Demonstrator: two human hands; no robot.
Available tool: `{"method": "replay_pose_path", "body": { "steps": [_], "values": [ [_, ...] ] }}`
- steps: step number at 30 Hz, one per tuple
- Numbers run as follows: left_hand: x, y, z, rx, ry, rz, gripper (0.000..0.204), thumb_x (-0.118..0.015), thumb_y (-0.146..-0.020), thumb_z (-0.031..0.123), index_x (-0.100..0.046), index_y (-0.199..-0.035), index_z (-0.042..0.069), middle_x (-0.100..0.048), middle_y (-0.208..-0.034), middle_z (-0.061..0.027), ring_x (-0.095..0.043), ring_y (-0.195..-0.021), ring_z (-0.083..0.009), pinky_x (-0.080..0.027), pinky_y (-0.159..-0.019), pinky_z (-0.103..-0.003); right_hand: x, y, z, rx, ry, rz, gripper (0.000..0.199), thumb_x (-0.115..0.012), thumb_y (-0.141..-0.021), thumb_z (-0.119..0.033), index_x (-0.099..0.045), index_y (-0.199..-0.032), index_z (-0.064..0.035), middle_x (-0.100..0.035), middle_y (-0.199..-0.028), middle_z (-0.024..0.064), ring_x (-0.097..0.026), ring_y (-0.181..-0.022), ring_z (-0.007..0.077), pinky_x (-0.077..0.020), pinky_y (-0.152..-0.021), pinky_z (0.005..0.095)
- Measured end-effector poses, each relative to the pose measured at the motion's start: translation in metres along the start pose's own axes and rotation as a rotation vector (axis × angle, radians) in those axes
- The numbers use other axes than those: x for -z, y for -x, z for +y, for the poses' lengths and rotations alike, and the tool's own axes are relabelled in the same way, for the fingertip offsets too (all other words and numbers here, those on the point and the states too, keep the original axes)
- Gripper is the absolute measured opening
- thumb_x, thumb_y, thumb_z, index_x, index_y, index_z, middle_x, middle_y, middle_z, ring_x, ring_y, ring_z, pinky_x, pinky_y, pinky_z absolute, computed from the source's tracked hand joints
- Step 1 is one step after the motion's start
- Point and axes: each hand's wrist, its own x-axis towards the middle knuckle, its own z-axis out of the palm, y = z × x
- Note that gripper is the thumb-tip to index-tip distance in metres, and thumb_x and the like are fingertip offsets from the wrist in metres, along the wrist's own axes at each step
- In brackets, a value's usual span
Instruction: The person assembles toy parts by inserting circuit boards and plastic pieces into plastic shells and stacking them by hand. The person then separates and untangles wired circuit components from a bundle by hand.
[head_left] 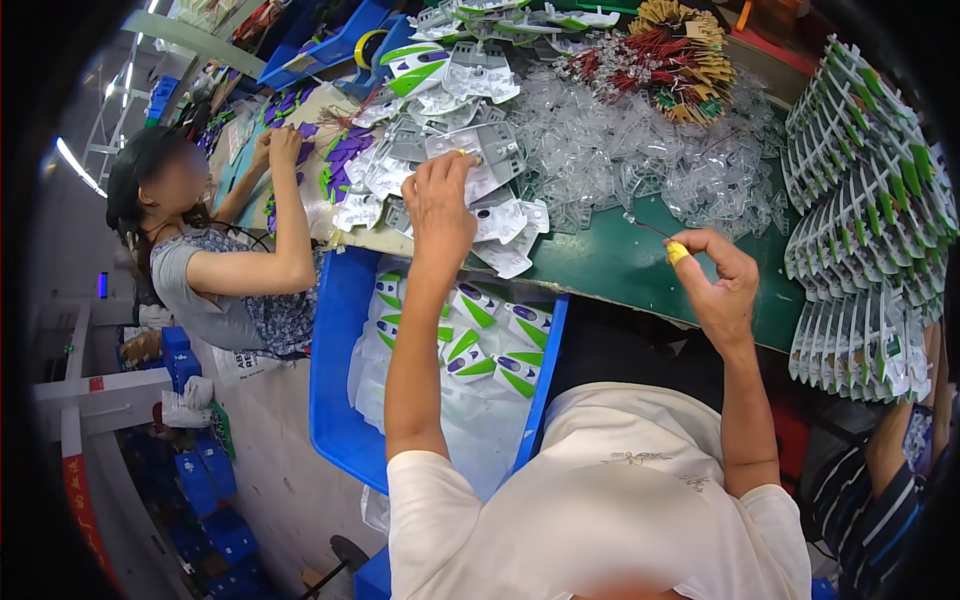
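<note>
Left hand [440,212] curls its fingers onto a shell [500,164] just ahead – whether gripping, cannot tell. It looks light, stiff, smooth; edges suit holding. Clear parts [600,150] lie between and beyond both hands. Right hand [718,285] pinches a wire [651,230] at its fingertips – probably limp, fragile, best held near its end.

Grey-and-white moulded plastic shell [503,150]: lies on a heap of similar shells [477,75], at my left hand [442,210]. Thin red wire [651,229]: pinched in my right hand [718,285], free end extending leftward.
</note>
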Motion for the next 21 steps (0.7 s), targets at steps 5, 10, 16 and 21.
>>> {"method": "replay_pose_path", "body": {
  "steps": [5,10,16,21],
  "values": [
    [0.007,-0.017,-0.009,-0.108,-0.111,-0.147,0.057,-0.056,-0.069,-0.013,-0.062,-0.119,0.015,-0.06,-0.122,-0.0041,-0.053,-0.114,-0.0256,-0.033,-0.098,-0.044,0.003,0.006,0.003,-0.057,-0.023,0.008,0.008,-0.067,-0.084,0.002,-0.071,-0.09,0.003,-0.07,-0.081,0.0044,-0.063,-0.074,0.0099,-0.0492,-0.07,0.0245],
    [0.006,-0.022,-0.006,-0.126,0.095,-0.178,0.04,-0.062,-0.088,0.01,-0.061,-0.128,0.012,-0.06,-0.126,-0.0078,-0.053,-0.114,-0.0272,-0.034,-0.096,-0.046,0.005,0.009,0.002,-0.277,-0.336,0.03,0.011,-0.064,-0.089,0.0,-0.071,-0.098,0.0017,-0.067,-0.077,0.0003,-0.059,-0.067,0.0039,-0.0441,-0.062,0.018],
    [-0.006,-0.02,0.022,-0.157,0.096,-0.148,0.054,-0.075,-0.08,0.031,-0.06,-0.129,0.011,-0.061,-0.126,-0.0105,-0.053,-0.115,-0.0287,-0.034,-0.096,-0.044,0.008,0.011,0.004,-0.314,-0.241,-0.015,0.013,-0.063,-0.091,-0.001,-0.071,-0.1,0.0011,-0.064,-0.073,-0.0025,-0.052,-0.062,-0.0002,-0.0377,-0.056,0.016],
    [-0.032,-0.033,0.035,-0.139,0.017,-0.03,0.042,-0.066,-0.073,0.005,-0.064,-0.115,0.011,-0.065,-0.104,-0.0072,-0.059,-0.098,-0.0288,-0.038,-0.089,-0.044,0.014,0.014,0.002,-0.344,-0.286,0.028,0.014,-0.063,-0.091,-0.001,-0.071,-0.101,0.002,-0.063,-0.074,-0.0027,-0.051,-0.063,-0.0002,-0.037,-0.055,0.0163]
  ]
}}
